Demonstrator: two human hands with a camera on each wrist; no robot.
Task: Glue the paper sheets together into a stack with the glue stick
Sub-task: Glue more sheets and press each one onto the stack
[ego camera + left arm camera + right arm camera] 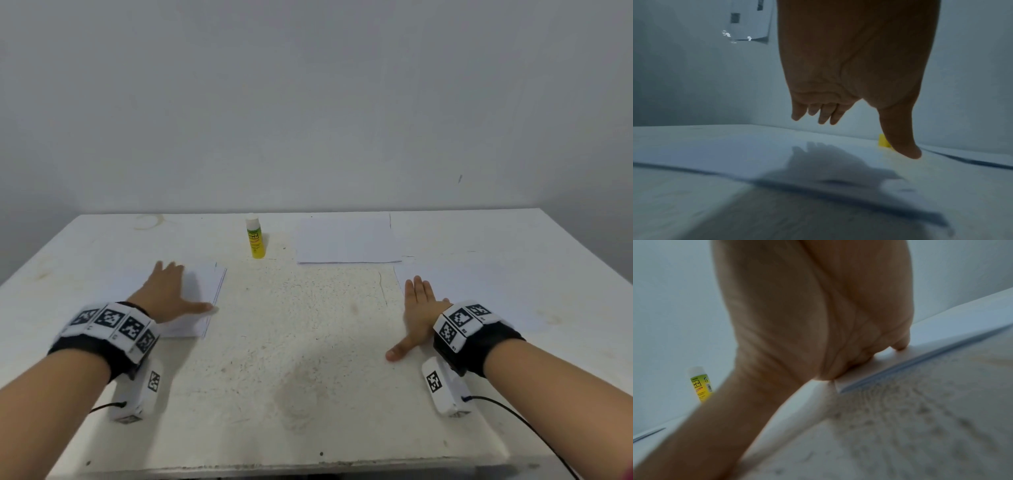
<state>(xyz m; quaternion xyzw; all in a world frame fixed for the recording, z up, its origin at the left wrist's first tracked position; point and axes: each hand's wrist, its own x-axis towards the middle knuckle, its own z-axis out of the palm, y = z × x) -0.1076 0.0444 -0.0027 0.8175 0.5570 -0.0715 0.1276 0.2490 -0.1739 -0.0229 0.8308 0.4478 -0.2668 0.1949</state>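
White paper lies under both palms: the left hand [168,291] is spread flat over a sheet pile [202,301] at nine o'clock on the bench [301,342], the right hand [416,313] flat on a sheet [479,291] at three. Nothing is gripped. The capped glue stick [255,236] stands untouched at twelve, beside another pile [346,240]. Gluing hasn't begun, I'd say; next comes fetching and uncapping it.

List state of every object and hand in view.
glue stick: upright, capped, untouched
left paper pile: flat, under the left hand
far paper pile: flat, untouched
right paper sheet: flat, right hand at its edge
left hand: open, fingers straight
right hand: open, fingers straight
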